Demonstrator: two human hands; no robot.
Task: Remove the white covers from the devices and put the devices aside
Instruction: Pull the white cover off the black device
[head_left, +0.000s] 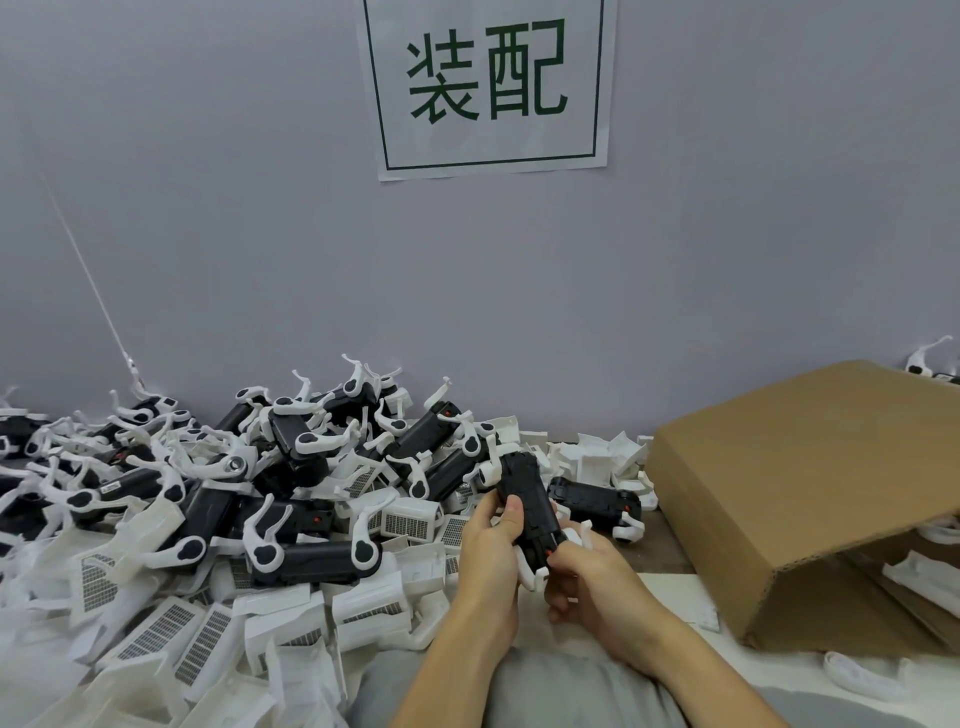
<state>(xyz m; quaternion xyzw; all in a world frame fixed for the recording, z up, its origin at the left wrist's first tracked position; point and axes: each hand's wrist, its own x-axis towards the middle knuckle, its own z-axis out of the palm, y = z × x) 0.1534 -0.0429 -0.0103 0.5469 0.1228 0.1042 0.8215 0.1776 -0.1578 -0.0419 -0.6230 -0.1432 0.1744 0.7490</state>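
Both hands hold one black device (527, 506) above the lap: the left hand (491, 540) wraps its side with the thumb on top, and the right hand (587, 571) pinches its near end, where white arms stick out. Largest around them is the grey wall (260, 234) with a green-lettered sign (488, 85). A tilted cardboard box (810, 483) lies on the right. Left of the hands spreads a heap of devices (249, 467), with loose white covers (171, 623) in front. Another device (597, 501) lies just beside the box.
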